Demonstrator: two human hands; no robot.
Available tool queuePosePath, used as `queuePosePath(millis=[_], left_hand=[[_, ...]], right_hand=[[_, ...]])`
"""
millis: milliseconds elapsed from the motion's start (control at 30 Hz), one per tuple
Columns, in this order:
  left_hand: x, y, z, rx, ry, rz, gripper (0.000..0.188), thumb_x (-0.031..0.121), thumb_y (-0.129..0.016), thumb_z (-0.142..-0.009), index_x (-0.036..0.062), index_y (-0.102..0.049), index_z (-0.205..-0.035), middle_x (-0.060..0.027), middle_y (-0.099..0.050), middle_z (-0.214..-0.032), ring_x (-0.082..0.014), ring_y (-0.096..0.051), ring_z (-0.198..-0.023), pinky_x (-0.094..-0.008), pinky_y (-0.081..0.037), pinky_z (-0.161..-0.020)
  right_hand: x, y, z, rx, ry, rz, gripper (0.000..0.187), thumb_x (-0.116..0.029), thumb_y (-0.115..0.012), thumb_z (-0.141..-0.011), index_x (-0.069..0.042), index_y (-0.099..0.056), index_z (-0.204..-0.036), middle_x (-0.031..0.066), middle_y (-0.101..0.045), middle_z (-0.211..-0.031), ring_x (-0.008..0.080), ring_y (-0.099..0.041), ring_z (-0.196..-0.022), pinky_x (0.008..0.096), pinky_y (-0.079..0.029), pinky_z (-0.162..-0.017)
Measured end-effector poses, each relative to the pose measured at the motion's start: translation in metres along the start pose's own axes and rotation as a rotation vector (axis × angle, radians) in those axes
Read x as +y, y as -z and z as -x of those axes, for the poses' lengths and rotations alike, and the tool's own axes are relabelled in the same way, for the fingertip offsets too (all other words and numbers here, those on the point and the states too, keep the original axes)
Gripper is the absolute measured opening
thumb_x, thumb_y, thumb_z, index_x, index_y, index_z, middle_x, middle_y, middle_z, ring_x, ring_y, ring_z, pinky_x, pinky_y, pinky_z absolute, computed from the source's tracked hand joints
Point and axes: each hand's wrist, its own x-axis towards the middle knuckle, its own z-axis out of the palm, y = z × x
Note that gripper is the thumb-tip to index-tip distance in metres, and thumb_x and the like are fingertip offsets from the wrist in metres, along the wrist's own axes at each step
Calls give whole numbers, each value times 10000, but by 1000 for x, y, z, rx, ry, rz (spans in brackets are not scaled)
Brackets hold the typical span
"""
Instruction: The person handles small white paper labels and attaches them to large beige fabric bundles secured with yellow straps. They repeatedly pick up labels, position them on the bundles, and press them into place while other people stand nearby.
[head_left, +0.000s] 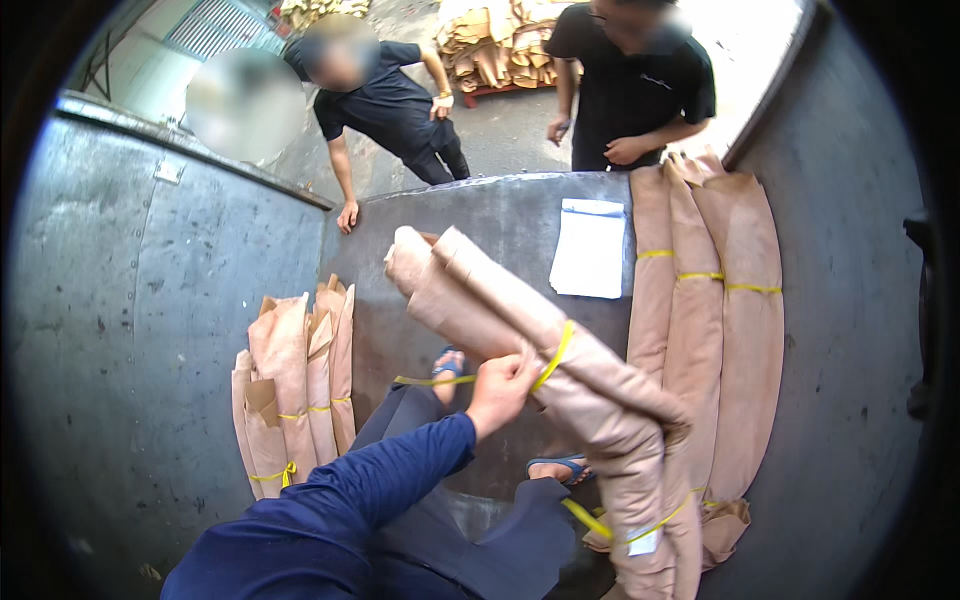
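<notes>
Your left hand grips the yellow tie on the tan roll, which slants from above it down to its right; your right is out of view; you're likely placing it, so next steady it beside the standing rolls farther right

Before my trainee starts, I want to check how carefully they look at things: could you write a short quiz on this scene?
1. Which of the person's hands is closed at the yellow strap around the slanting bundle?
2. True or false: the white papers lie on top of the slanting bundle.
3. What colour are the person's sandals? A) red B) blue C) white

Key:
1. The left hand.
2. False; the white papers lie on the dark floor.
3. B
</notes>
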Motion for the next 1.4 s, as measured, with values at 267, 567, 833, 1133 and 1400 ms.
queuePosePath(millis=[267,567,833,1133,1400], left_hand=[[-155,208,23,274,383,-171,312,206,-619,-814,-36,-564,-623,-202,-550,-575,-253,-534,-503,-411,-423,-544],[-186,435,-170,351,169,-227,335,230,-614,-804,-48,-544,-630,-238,-546,-599,-314,-540,-520,-437,-431,-563],[-113,525,-376,310,-190,-561,322,265,-632,-809,-33,-582,-696,-247,-595,-688,-371,-618,-668,-452,-471,-651],[-214,370,-287,-207,33,-59,172,135,-555,-938,-20,-629,-925,-15,-597,-691,-78,-552,-662,-239,-453,-613],[-176,210,-2,-944,643,111,248,190,-553,-968,-6,-595,-1113,-81,-671,-959,-136,-647,-794,-253,-517,-712]], right_hand=[[-180,88,116,-363,101,345,415,-357,-742,-739,-47,-663,-1003,208,-661,-1047,359,-634,-1000,440,-507,-882],[-450,95,175,-322,202,312,503,-412,-728,-766,-24,-636,-1073,221,-649,-1079,339,-619,-1050,421,-504,-888],[-607,-17,156,-162,359,-144,432,-318,-797,-679,22,-625,-882,245,-661,-859,408,-652,-851,458,-530,-780],[-614,-66,232,-453,337,-273,342,-419,-681,-803,-116,-704,-960,186,-694,-854,322,-682,-833,409,-530,-817],[-560,-30,187,-532,6,-1622,296,-317,-680,-880,-75,-531,-799,-8,-525,-580,72,-474,-404,242,-410,-357]])
